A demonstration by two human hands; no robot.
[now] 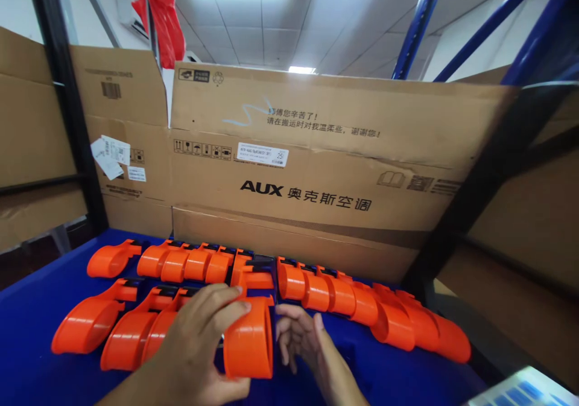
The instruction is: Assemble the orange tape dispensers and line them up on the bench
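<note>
My left hand (199,339) is wrapped round an orange plastic cup-shaped piece (247,344) at the lower middle, thumb below and fingers on top. Just to the right of that piece, my right hand (301,339) has its fingers loosely curled and apart, with nothing between them. Behind the held piece, another orange piece with a dark tip (259,279) lies near the centre. Similar orange pieces (85,324) lie in two rows on the left, several of them partly behind my left hand. One more row of orange pieces (341,296) runs to the right.
The pieces rest on a blue surface (27,297). A printed cardboard panel (316,171) stands behind them, between dark posts (67,110) of a rack. A red bag (163,20) hangs at the upper left. Part of a white and blue object (525,391) shows at the lower right.
</note>
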